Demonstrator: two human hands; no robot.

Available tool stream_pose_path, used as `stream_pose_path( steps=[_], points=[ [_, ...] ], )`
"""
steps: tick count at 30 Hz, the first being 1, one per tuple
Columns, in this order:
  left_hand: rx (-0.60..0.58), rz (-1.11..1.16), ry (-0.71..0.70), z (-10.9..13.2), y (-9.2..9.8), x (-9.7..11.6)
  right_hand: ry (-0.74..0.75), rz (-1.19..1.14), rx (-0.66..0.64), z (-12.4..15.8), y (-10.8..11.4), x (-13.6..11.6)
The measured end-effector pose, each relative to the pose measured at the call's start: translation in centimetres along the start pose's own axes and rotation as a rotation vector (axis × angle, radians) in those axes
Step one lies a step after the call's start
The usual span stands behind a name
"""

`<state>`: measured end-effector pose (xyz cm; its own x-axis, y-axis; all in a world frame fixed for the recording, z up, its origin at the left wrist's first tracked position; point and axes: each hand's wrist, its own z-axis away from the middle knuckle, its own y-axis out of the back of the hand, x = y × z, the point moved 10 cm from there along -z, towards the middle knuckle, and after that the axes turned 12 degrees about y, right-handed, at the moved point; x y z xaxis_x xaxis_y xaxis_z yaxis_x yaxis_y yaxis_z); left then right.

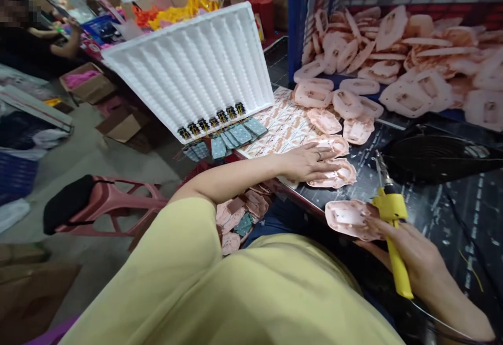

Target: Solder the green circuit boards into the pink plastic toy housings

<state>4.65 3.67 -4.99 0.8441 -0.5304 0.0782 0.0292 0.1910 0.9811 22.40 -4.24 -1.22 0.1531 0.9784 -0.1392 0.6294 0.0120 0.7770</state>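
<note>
Near the front edge of the dark table (pixel 451 214), the right hand (pixel 412 253) is closed around a soldering iron (pixel 393 235). The iron has a yellow handle that runs down across the palm, and its thin metal tip points up and away from the body. The fingertips of the same hand also pinch a pink shell (pixel 348 219), a flat flesh-coloured plastic moulding with rounded lobes. Its hollow, ribbed inner side faces up. This shell sits just left of the iron's yellow collar, touching the fingers and raised at the table's edge.

Further out, the left hand (pixel 308 162), with a ring on one finger, lies flat with its fingers spread on a second shell (pixel 338 175). This one is the same colour and shape and rests on the tabletop. More single shells lie scattered just beyond the left hand. Behind them, a heap of shells (pixel 393 46) fills a blue-walled bin.

A printed sheet (pixel 281 125) lies left of the left hand. A white ribbed tray (pixel 188 67) leans up beyond the sheet, with small black parts (pixel 212 122) along its lower edge and grey-green boards (pixel 231 138) below them. A black round grille (pixel 432 156) lies right of the iron's tip. A pink stool (pixel 113 203) stands on the floor, and another person (pixel 58 41) sits at the far left.
</note>
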Motion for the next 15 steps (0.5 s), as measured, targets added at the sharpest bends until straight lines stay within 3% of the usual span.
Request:
stream_pose_path(
  steps=[2,4,6,8,11,12,15],
  points=[
    [0.039,-0.016,-0.014,0.2,0.3,0.1,0.035,0.017,-0.014,-1.0,-0.7,0.2],
    [0.148,-0.02,-0.005,0.9,1.4,-0.6,0.04,0.049,-0.013,-1.6,-1.1,0.6],
    [0.287,-0.037,0.062,2.4,3.4,-3.2,0.033,0.096,-0.016,-1.7,-1.2,0.8],
    [0.35,-0.1,0.217,4.7,5.4,-8.0,0.035,0.167,-0.011,-1.7,-1.1,0.8],
    [0.194,-0.294,0.522,9.0,6.5,-17.3,0.032,0.301,0.064,-2.0,-0.2,0.4],
    [0.163,-0.313,0.565,10.4,6.6,-19.7,0.028,0.335,0.096,-2.2,0.0,0.3],
    [0.176,-0.291,0.649,13.3,6.6,-24.6,0.01,0.378,0.128,-2.3,-0.1,0.4]
  ],
)
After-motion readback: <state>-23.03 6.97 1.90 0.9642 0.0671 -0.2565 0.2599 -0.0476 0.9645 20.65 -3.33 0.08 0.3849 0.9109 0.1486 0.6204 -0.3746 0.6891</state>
